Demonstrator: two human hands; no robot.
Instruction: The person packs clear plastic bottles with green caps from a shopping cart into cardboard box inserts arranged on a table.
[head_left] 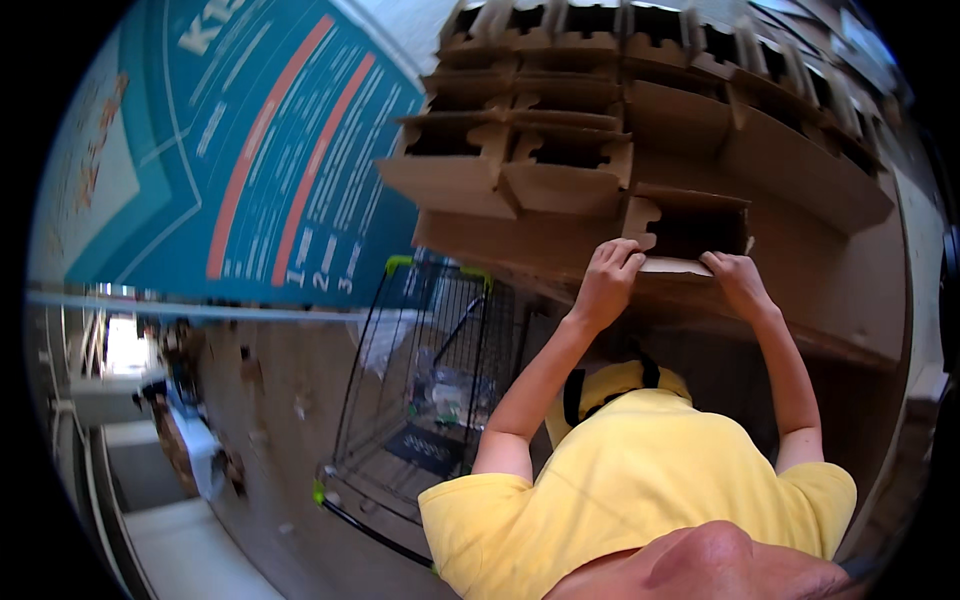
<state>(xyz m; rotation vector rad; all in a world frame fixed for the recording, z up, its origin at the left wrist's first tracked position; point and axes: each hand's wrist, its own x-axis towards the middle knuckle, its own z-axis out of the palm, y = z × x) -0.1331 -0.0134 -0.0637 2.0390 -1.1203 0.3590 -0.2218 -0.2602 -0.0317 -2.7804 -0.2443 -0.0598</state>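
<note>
A brown cardboard box [688,266] stands at the near edge of a cardboard-coloured work surface [800,285], its dark inside facing up. My left hand [608,282] has its fingers closed on the box's near left corner, beside a side flap with a curved cut-out. At the near right corner, my right hand [740,282] pinches the same front edge. The fold between the hands looks pale in the light. Behind them, similar open-topped cardboard boxes [565,185] stand in tight rows, with notched flaps.
To the left is a wire shopping cart [365,400] with green corners, holding clear plastic and a dark item. A large teal printed panel [250,150] rises at the far left. A long row of boxes [800,165] continues along the back right.
</note>
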